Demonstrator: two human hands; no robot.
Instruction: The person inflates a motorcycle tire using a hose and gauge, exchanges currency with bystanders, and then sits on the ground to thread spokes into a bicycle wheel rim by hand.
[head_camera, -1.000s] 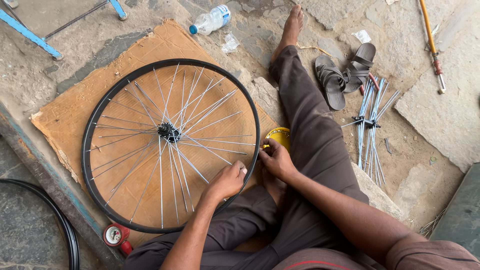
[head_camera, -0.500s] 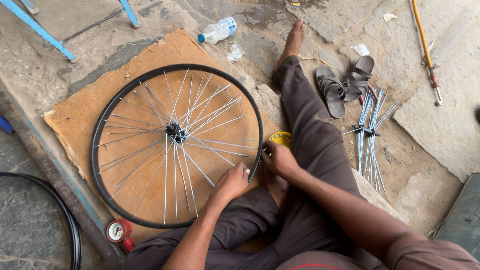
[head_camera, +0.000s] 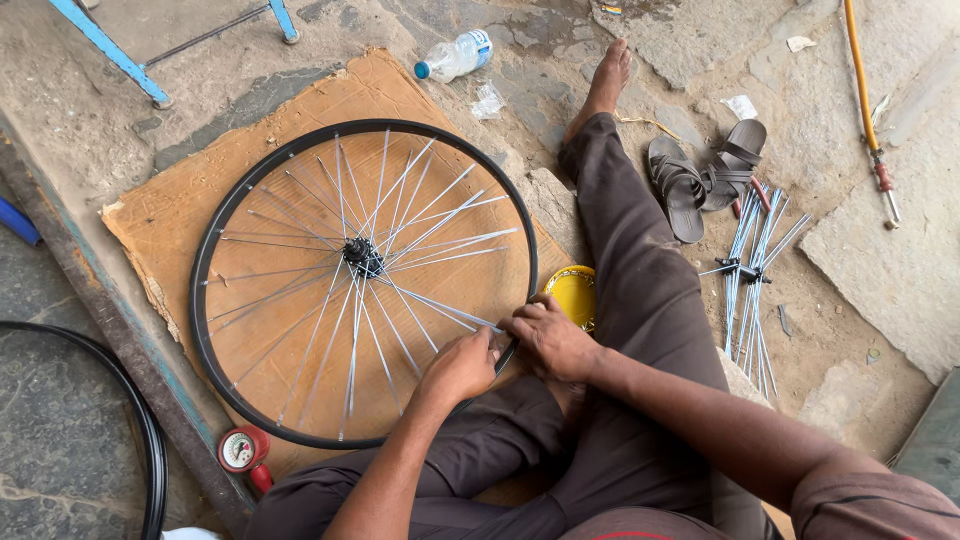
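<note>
**Both hands at the near rim of the spoked wheel**

Right now your left hand (head_camera: 462, 366) is curled shut over the black rim of the bicycle wheel (head_camera: 364, 282), at the edge nearest your lap, where a spoke (head_camera: 440, 302) runs in from the hub (head_camera: 363, 257). Your right hand (head_camera: 552, 340) sits just beside it, touching the same stretch of rim, fingers bent together; what they pinch cannot be told. Just beyond your right hand, a yellow dish (head_camera: 573, 295) lies against your trouser leg. The wheel lies flat on a sheet of cardboard (head_camera: 160, 220), spreading away from your grip. Well off to the right of your hands, a bundle of loose spokes (head_camera: 755, 270) rests on the ground near a pair of sandals (head_camera: 705, 175). Left of and below your left hand stands a red pressure gauge (head_camera: 242, 452).
</note>
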